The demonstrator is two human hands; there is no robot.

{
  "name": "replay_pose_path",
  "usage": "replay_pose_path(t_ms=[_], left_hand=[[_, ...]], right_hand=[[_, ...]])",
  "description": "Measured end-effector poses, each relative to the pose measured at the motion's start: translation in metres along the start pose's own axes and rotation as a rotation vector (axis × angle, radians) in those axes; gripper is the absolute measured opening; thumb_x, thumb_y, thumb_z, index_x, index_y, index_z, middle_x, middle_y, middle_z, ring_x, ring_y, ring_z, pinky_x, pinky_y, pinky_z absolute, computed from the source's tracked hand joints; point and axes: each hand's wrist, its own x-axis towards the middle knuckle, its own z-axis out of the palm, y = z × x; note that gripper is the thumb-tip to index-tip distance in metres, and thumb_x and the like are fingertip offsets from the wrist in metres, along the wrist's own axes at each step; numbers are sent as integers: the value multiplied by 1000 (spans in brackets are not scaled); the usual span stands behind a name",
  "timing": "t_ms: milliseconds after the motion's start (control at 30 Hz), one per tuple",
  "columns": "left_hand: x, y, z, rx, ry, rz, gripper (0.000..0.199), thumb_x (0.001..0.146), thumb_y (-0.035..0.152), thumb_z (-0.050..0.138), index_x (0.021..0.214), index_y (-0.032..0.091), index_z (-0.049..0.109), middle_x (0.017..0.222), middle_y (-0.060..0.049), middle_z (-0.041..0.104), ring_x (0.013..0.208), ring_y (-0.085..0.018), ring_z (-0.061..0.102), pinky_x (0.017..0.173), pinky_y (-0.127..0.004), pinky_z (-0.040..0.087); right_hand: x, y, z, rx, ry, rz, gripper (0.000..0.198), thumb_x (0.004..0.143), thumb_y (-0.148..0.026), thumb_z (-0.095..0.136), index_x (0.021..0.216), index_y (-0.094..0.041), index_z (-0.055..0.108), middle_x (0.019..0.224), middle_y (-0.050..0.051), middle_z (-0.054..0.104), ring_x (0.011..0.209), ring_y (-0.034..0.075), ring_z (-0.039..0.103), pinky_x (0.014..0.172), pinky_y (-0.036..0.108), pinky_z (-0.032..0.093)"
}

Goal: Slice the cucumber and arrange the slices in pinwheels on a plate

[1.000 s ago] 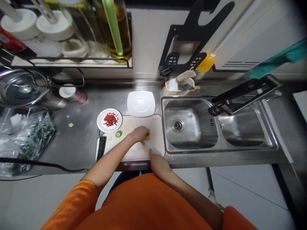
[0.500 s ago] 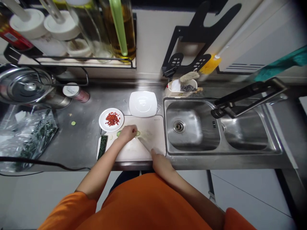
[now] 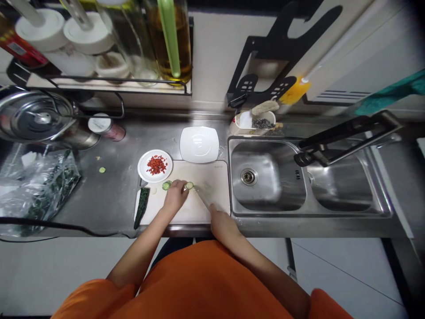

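Observation:
On the white cutting board (image 3: 212, 195), my right hand (image 3: 225, 225) is closed around the handle of a knife (image 3: 202, 197), whose blade slants up and left. At its tip is a pale green cucumber slice (image 3: 189, 185). My left hand (image 3: 175, 195) has its fingers bent and pinched at the edge of that slice; the fingertips are partly hidden. Several more cucumber slices (image 3: 166, 185) lie just left of my left hand. A dark green length of cucumber (image 3: 142, 207) rests along the board's left edge.
Behind the board stand a plate of red pieces (image 3: 149, 176) and a white square dish (image 3: 199, 144). To the right is a double sink (image 3: 268, 177) with a black faucet (image 3: 332, 141). A plastic bag of greens (image 3: 49, 186) and a lidded pot (image 3: 40, 117) are at left.
My left hand has shifted slightly left and down, uncovering more of the slice at the knife tip and the slices beside it. My right hand stays on the knife, almost in place.

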Motion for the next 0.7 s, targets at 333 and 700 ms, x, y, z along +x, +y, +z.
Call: replay_pose_path(t_ms=[333,700], left_hand=[[-3,-5,8,-56,65,-30,27,76,17,56,102,18,63,87,-6,59,78,-18,55,80,-31,46],[-3,-6,9,-89,56,-37,25,77,18,56,101,18,64,89,-6,58,78,-17,55,80,-31,46]], right_hand=[[11,-22,-8,8,-19,-13,40,84,-1,31,121,-12,40,93,15,67,94,23,64,71,28,46],[10,-25,-9,14,-5,1,37,83,0,30,117,-13,42,92,14,67,93,24,65,69,28,46]])
